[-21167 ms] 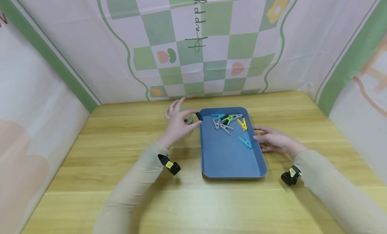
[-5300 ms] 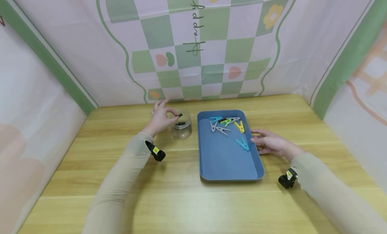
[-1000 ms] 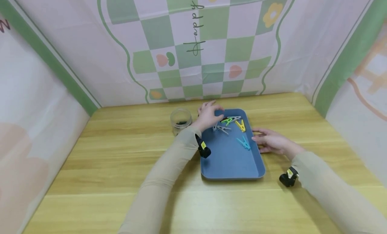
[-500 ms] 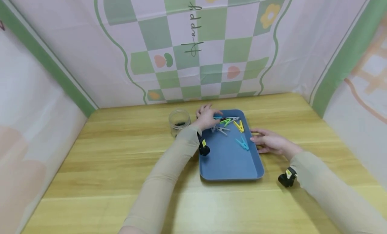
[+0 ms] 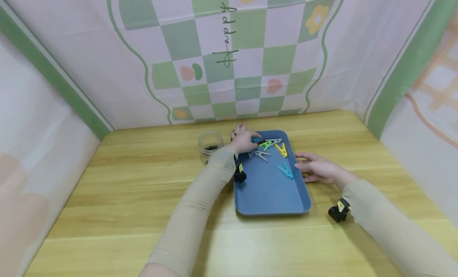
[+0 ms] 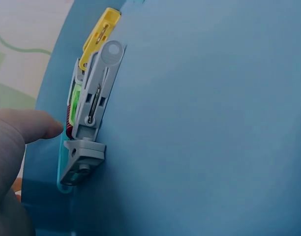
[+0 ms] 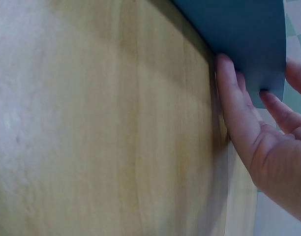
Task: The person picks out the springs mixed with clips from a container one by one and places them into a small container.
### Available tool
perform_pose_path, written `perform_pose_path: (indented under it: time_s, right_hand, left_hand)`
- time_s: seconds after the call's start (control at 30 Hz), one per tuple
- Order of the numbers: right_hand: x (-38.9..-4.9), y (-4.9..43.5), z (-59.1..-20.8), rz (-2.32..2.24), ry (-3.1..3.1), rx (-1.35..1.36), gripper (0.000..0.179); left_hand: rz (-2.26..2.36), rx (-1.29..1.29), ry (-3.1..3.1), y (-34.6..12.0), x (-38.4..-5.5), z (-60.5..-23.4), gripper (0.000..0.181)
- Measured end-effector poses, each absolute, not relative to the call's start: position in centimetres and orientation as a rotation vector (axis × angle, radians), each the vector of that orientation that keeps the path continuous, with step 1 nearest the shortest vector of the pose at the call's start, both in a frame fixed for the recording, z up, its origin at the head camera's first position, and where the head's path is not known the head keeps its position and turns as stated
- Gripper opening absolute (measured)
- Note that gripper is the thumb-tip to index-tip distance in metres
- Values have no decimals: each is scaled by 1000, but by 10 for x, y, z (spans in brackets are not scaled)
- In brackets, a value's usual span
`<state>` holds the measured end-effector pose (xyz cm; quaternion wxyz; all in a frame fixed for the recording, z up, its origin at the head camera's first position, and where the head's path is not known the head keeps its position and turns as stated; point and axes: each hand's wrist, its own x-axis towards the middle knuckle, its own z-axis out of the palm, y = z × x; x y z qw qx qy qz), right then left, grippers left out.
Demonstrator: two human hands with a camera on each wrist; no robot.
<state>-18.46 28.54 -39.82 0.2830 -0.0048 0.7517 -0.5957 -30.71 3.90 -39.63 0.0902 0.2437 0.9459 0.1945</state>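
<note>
My left hand (image 5: pixel 243 141) reaches over the far left of the blue tray (image 5: pixel 272 195), thumb and forefinger apart around the crowded clips. In the left wrist view, a fingertip (image 6: pixel 53 129) is right beside a dark red ribbed piece (image 6: pixel 69 120). Close by lie a blue clothespin (image 6: pixel 64 162), a green clothespin (image 6: pixel 75 103) and grey clothespins (image 6: pixel 99 88). Farther right are a yellow clothespin (image 5: pixel 282 150) and another blue clothespin (image 5: pixel 286 171). My right hand (image 5: pixel 318 168) rests with extended fingers against the tray's right side; its wrist view shows them (image 7: pixel 234 103) along the outer wall.
Left of the tray stands a clear round jar (image 5: pixel 210 138) with small black pieces (image 5: pixel 211 147) inside. Everything is on a wooden table (image 5: pixel 143 181), with a printed cloth (image 5: pixel 247 70) rising behind its far edge.
Some seconds ago my left hand pinched a black ribbed piece above the jar; it has since moved right to the tray. Over the last second it sank slightly toward the clips. The right hand stayed put.
</note>
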Motion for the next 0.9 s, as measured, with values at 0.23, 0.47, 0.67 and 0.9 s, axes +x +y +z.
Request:
perform_pose_path:
  time_s: [0.23,0.47,0.67,0.9]
  right_hand:
    - [-184,284,-396,-1590,2011,-13,70]
    - [-183,283,-394,-1577,2015,-15,70]
    - [-183,282,-393,-1578,2015,-11,70]
    - [-184,284,-395,-1583,2014,-10,71]
  left_hand:
    - [477,728,2817,41,-308,-396,35]
    - [415,719,2825,43,-310,-398,36]
    - [401,714,2816,45,-312,-399,35]
    - [388,724,2822,47,-315,-402,35]
